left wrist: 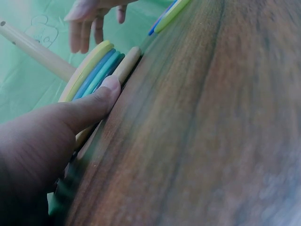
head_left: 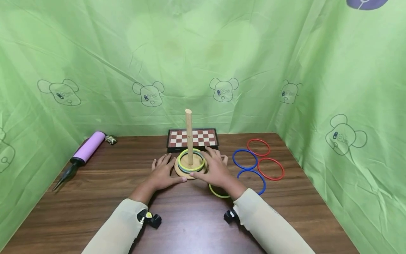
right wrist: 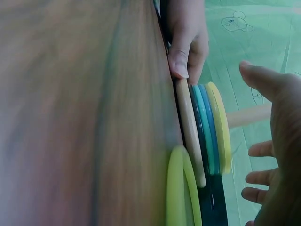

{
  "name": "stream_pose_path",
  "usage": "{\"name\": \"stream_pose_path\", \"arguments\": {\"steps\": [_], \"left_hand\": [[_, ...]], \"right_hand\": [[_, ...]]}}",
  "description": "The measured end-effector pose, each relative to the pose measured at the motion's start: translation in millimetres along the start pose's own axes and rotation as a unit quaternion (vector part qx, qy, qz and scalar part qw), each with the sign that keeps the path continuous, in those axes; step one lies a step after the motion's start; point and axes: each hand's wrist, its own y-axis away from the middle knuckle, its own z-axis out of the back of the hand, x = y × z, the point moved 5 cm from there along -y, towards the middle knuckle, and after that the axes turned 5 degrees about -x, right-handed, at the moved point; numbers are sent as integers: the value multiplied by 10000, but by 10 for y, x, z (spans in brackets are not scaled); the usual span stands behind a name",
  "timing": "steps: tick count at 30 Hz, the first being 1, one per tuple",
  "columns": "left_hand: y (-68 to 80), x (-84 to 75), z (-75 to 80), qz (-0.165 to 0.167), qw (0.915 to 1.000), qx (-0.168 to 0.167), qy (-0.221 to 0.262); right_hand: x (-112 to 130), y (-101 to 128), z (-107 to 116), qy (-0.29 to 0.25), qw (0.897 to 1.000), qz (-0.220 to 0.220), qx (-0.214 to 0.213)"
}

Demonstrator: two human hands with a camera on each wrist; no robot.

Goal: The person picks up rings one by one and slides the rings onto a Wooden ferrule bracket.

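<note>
A wooden ring stand sits on the brown table, near the middle and a bit toward the far edge. Its tall peg stands straight up. A few rings are stacked on the peg, with a yellow ring on top and blue-green ones under it.

The left hand lies flat on the table just left of the stand. Its grip is released, and the thumb touches the edge of the round wooden base. The right hand is on the right side of the stand, its grip released too, with the fingers spread over the rings. Its thumb lies at the front of the base. A yellow-green ring lies flat on the table, partly under the right wrist, touching the base in the right wrist view.

To the right of the hands lie two blue rings and two red rings, close together. A small chessboard lies behind the stand, at the far edge. A purple hand pump rests near the far left corner. Green cloth with bear drawings hangs all around the table.
</note>
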Motion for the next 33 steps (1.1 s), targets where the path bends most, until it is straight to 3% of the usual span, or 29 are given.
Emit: {"name": "stream_pose_path", "arguments": {"steps": [12,20,33], "left_hand": [[-21,-20,4,-40,9997,-84,242],[-10,-17,-6,1,9999,16,126],[8,2,5,7,9999,-48,90]], "right_hand": [[-277,274,173,-31,9969,401,681],[-456,384,292,18,9945,630,831],[-683,443,416,-538,9811,936,1609]]}}
